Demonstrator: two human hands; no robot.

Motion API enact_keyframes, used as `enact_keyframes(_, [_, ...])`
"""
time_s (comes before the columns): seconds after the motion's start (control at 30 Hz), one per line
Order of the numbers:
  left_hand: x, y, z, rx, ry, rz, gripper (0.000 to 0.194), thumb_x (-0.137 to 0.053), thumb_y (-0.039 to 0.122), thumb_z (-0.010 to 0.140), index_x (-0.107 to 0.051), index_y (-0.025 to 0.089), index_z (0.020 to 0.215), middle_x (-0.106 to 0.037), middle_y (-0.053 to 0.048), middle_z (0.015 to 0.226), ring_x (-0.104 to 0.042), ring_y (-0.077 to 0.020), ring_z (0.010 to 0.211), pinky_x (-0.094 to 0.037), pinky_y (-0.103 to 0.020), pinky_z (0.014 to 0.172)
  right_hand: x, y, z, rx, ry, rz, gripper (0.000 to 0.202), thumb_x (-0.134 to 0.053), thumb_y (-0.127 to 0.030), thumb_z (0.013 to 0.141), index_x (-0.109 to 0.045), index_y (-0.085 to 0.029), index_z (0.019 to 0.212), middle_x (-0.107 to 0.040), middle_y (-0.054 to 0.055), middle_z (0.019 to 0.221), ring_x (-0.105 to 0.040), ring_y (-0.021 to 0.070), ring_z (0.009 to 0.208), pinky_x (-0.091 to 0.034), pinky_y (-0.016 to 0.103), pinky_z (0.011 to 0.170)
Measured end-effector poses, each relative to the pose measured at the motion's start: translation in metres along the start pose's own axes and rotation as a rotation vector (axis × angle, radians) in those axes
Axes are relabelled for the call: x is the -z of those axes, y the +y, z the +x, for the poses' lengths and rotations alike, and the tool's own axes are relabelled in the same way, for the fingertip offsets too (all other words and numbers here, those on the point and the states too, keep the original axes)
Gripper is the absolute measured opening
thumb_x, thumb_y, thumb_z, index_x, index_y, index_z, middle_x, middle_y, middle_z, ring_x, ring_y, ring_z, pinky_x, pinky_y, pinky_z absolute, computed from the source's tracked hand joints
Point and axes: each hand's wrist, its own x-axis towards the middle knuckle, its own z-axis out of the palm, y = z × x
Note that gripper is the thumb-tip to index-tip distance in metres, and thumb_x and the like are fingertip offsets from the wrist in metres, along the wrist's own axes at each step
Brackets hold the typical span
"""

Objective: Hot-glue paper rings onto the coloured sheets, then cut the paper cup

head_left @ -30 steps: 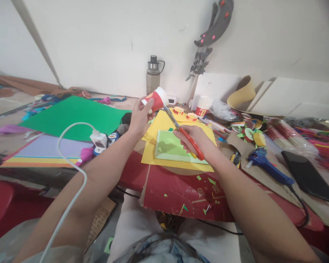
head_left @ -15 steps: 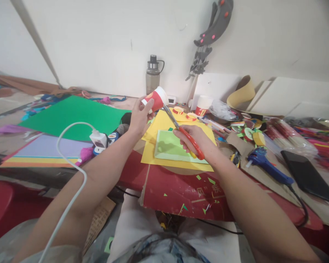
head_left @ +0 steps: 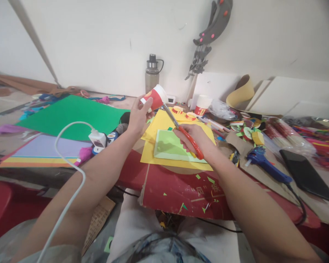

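Note:
A red and white paper cup (head_left: 157, 98) lies tilted in my left hand (head_left: 139, 116), whose fingers wrap round its side. My right hand (head_left: 192, 137) grips a pair of scissors with red-orange handles (head_left: 191, 140). Their blades point up and left, with the tips at the cup's lower right edge; whether they are cutting into it I cannot tell. Below the hands, a light green sheet (head_left: 167, 144) rests on yellow paper (head_left: 150, 157). Two cut cup rings (head_left: 191, 116) sit behind the scissors, and another paper cup (head_left: 203, 105) stands upright beyond them.
Green card (head_left: 71, 115) and a stack of coloured paper (head_left: 44, 149) lie at the left. A white cable (head_left: 71, 197) crosses over my left forearm. On the right are a blue glue gun (head_left: 268, 166) and a black phone (head_left: 308, 175). A bottle (head_left: 152, 75) stands by the wall.
Very little differs. The cup is still in my left hand and the scissors still in my right, with their tips at the cup's edge; the whole view has shifted slightly.

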Motion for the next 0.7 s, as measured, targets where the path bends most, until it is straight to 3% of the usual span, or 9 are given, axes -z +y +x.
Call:
enact_keyframes(0.13, [-0.0013, 0.0015, -0.0005, 0.036, 0.035, 0.003, 0.04, -0.095, 0.039, 0.077, -0.069, 0.027, 0.106, -0.068, 0.003, 0.081, -0.059, -0.0078, 0.056, -0.044, -0.021, 0.052, 0.0001, 0.0029, 0.0018, 0.02, 0.006, -0.041, 0.022, -0.065, -0.033, 0.088, -0.053, -0.024, 0.071, -0.052, -0.003, 0.055, -0.053, 0.0138, 0.045, -0.038, 0.027, 0.045])
enact_keyframes(0.3, [-0.0002, 0.0004, 0.0005, 0.022, 0.017, -0.006, 0.045, -0.098, 0.041, 0.073, -0.069, 0.027, 0.105, -0.068, 0.003, 0.081, -0.061, -0.0084, 0.059, -0.042, -0.022, 0.051, -0.0002, 0.0017, 0.0038, 0.059, 0.05, -0.118, 0.018, -0.061, -0.036, 0.089, -0.064, -0.022, 0.079, -0.051, -0.002, 0.055, -0.055, 0.0156, 0.05, -0.04, 0.028, 0.052])
enact_keyframes(0.47, [0.0021, -0.0026, 0.001, -0.023, -0.042, 0.006, 0.045, -0.096, 0.045, 0.075, -0.068, 0.026, 0.104, -0.069, 0.002, 0.085, -0.06, -0.008, 0.06, -0.043, -0.021, 0.051, -0.0006, 0.0019, 0.0062, 0.062, 0.072, -0.136, 0.017, -0.06, -0.034, 0.088, -0.071, -0.021, 0.083, -0.051, -0.002, 0.056, -0.055, 0.016, 0.054, -0.041, 0.029, 0.056])
enact_keyframes(0.7, [-0.0024, -0.0029, -0.0009, 0.042, 0.027, 0.04, 0.043, -0.094, 0.047, 0.077, -0.062, 0.025, 0.094, -0.066, 0.003, 0.079, -0.058, -0.0064, 0.056, -0.042, -0.019, 0.05, 0.0007, -0.0029, 0.0033, 0.057, 0.086, -0.161, 0.018, -0.058, -0.024, 0.085, -0.074, -0.02, 0.091, -0.053, -0.002, 0.055, -0.055, 0.0166, 0.054, -0.039, 0.029, 0.057])
